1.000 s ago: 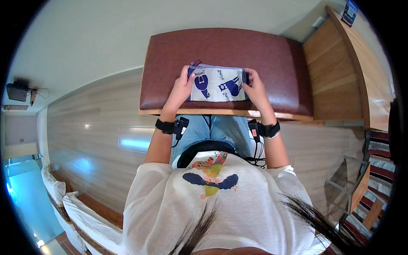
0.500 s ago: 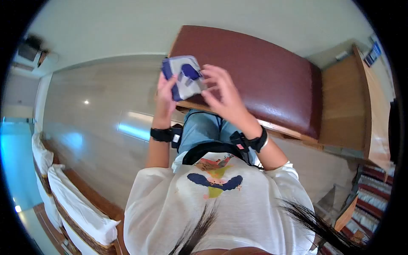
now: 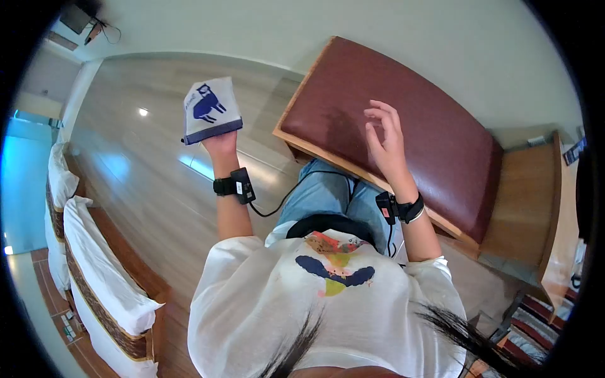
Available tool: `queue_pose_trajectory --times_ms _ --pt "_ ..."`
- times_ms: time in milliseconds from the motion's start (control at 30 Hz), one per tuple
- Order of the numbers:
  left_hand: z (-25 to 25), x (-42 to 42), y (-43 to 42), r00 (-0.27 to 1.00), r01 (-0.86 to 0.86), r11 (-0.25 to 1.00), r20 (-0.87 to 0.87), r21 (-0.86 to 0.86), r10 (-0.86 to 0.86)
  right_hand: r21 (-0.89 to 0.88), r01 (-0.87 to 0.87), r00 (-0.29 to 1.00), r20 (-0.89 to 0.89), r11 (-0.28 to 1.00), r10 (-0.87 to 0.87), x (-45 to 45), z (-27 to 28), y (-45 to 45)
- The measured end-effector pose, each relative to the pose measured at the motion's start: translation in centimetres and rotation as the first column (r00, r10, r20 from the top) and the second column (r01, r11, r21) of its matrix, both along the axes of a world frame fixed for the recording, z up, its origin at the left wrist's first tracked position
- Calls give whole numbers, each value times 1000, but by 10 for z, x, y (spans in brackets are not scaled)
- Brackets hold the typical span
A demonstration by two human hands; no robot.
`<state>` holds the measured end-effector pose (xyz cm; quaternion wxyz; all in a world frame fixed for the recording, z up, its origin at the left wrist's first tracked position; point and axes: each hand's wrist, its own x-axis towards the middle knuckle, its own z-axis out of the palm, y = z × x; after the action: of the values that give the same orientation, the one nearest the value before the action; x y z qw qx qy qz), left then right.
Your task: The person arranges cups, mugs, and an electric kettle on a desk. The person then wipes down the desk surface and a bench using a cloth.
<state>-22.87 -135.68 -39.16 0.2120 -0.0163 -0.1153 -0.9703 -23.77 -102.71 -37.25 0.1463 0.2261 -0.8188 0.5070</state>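
Observation:
My left hand [image 3: 221, 144] holds up a folded hand towel [image 3: 212, 107], white with a dark blue animal print and a blue border along its lower edge. The towel hides most of that hand's fingers and sits over the floor, left of the bench. My right hand [image 3: 387, 138] is open and holds nothing, its fingers loosely curved and apart above the brown padded bench [image 3: 403, 113]. A dark strap with a small black box is on each wrist.
A wooden cabinet [image 3: 526, 189] adjoins the bench's right end. Beds with white bedding [image 3: 107, 264] stand at the lower left on the tiled floor [image 3: 151, 183]. A striped rug [image 3: 535, 327] lies at the lower right. Cables run from the wrist boxes.
My left hand has carried the towel leftward, away from the bench and from my right hand. My right hand has come off the towel and moved right. The view has shifted.

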Motion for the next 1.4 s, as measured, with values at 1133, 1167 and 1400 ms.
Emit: queue_pose_trajectory --times_ms 1133,1167,1400 --pt "-151 -160 72 746 540 158 383 -826 -545 720 -7 1000 -16 694 26 -29 -56 -100" --pt "-152 -182 74 739 534 139 381 -834 -556 724 -7 999 -19 690 31 -28 -59 -102" --pt "-179 -293 103 469 746 -74 601 -662 -647 740 -7 1000 -10 672 21 -29 -66 -97"
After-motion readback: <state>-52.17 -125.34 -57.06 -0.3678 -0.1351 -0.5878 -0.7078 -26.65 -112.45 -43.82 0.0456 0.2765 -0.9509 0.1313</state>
